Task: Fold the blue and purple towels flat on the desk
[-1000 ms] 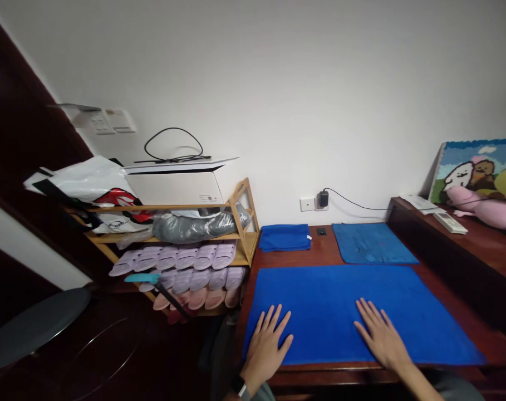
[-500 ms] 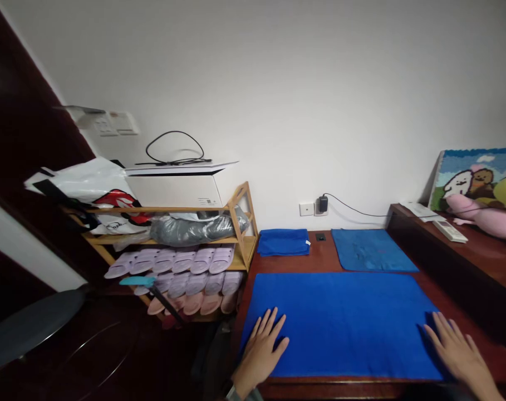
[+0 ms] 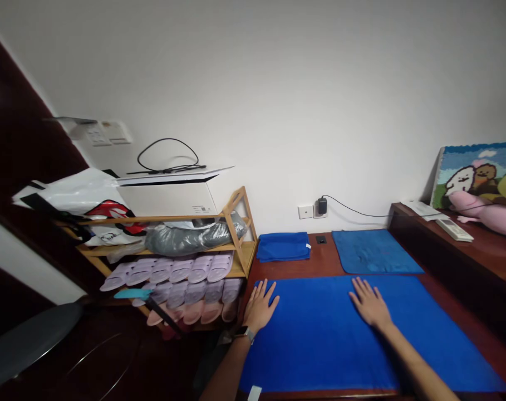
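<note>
A large blue cloth [image 3: 319, 334] lies spread over the front of the dark red-brown table [image 3: 273, 271]. On its far left corner my left hand [image 3: 261, 306] rests flat with fingers spread, a watch [image 3: 245, 332] on the wrist. My right hand [image 3: 370, 303] lies on the cloth near the middle of its far edge, fingers apart. Neither hand grips anything. Behind the cloth are a folded blue cloth [image 3: 283, 246] at the left and a duller blue cloth [image 3: 372, 252], laid flat, at the right. A white tag [image 3: 255, 393] shows at the near left corner.
Left of the table stands a wooden rack [image 3: 242, 250] with several slippers [image 3: 181, 270] and a white box [image 3: 169, 197] on top. A black plug [image 3: 322, 205] sits in the wall. On the raised ledge at right lie a remote control [image 3: 455, 229] and a pink plush toy [image 3: 486, 214].
Both hands have moved to the cloth's far edge, the right one also well leftward. The cloth now reaches farther right at its near side, and a white tag shows at its near left corner.
</note>
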A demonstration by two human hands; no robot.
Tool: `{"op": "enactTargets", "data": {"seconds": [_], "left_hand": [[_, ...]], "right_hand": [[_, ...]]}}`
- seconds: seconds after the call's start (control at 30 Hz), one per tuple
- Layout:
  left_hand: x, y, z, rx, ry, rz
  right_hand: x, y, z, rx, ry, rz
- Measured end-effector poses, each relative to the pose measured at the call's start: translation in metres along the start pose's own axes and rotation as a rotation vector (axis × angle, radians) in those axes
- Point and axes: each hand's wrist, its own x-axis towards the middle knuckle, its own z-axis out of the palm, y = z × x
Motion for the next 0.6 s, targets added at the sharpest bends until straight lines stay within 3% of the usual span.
{"op": "enactTargets", "data": {"seconds": [0.13,0.23,0.3,0.6], "left_hand": [[0.000,-0.001,0.007,0.010,0.029,0.002],[0.002,0.002,0.007,0.014,0.032,0.003],[0.003,0.003,0.006,0.019,0.029,0.003],[-0.001,0.007,0.000,0.024,0.001,-0.042]], "right_hand": [[0.009,0.121,-0.007,-0.031,-0.010,0.256],[0.010,0.178,-0.010,-0.004,0.011,0.368],[0.010,0.192,-0.008,0.009,0.032,0.397],[0.025,0.212,-0.005,0.181,0.103,0.430]]}}
